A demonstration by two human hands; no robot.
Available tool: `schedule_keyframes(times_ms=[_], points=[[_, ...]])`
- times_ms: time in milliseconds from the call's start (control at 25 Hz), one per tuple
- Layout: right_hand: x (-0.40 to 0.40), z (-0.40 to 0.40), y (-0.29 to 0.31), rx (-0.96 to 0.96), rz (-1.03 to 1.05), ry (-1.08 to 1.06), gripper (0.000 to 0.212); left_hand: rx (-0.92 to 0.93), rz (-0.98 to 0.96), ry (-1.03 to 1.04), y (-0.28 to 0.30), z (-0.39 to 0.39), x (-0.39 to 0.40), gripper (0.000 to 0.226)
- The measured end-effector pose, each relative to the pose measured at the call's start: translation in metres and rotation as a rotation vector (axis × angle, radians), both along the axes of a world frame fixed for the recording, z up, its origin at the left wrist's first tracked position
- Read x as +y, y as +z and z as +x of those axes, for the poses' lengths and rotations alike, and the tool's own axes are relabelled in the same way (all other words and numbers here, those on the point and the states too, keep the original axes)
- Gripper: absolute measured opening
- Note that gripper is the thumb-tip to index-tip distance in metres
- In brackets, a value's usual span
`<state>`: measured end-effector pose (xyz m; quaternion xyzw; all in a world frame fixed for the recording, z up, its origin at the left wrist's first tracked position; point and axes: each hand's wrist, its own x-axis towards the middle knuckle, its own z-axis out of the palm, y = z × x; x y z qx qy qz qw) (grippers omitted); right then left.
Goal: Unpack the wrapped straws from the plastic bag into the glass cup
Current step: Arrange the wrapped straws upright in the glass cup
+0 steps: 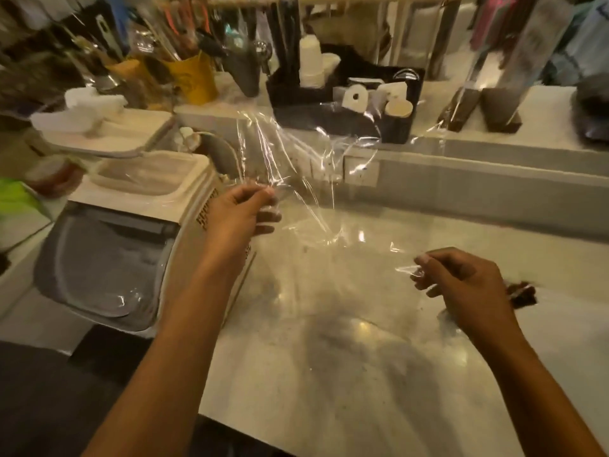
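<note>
A clear plastic bag [306,179] hangs stretched above the steel counter [346,374], wrinkled and see-through. My left hand [244,212] pinches one edge of the bag at the centre left. Lower on the right, my right hand [461,278] pinches another edge. I see nothing inside the bag. A dark bundle [522,293], perhaps the wrapped straws, lies on the counter just behind my right hand, partly hidden by it. No glass cup can be picked out in this view.
A machine with a grey lid [102,262] and white trays [145,173] stands at the left. On the raised ledge behind sit a black organiser [342,94] with white cups, yellow utensil holders [191,77] and brown packets [484,107].
</note>
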<state>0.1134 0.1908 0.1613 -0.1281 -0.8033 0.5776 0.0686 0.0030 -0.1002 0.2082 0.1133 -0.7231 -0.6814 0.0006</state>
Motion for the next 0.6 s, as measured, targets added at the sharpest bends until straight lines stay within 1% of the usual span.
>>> schedule_keyframes(times_ms=[120, 240, 440, 600], points=[[-0.02, 0.001, -0.035, -0.132, -0.012, -0.013, 0.014, -0.129, -0.045, 0.029, -0.052, -0.005, -0.02, 0.013], [-0.033, 0.001, -0.065, -0.253, -0.009, -0.024, 0.016, -0.251, -0.076, 0.005, -0.101, -0.011, -0.033, 0.006], [-0.052, 0.004, -0.11, -0.491, -0.067, -0.099, 0.017, -0.428, -0.057, -0.042, -0.165, -0.012, -0.045, 0.009], [-0.066, 0.006, -0.132, -0.613, -0.23, -0.22, 0.015, -0.541, -0.005, -0.08, -0.198, -0.013, -0.052, 0.021]])
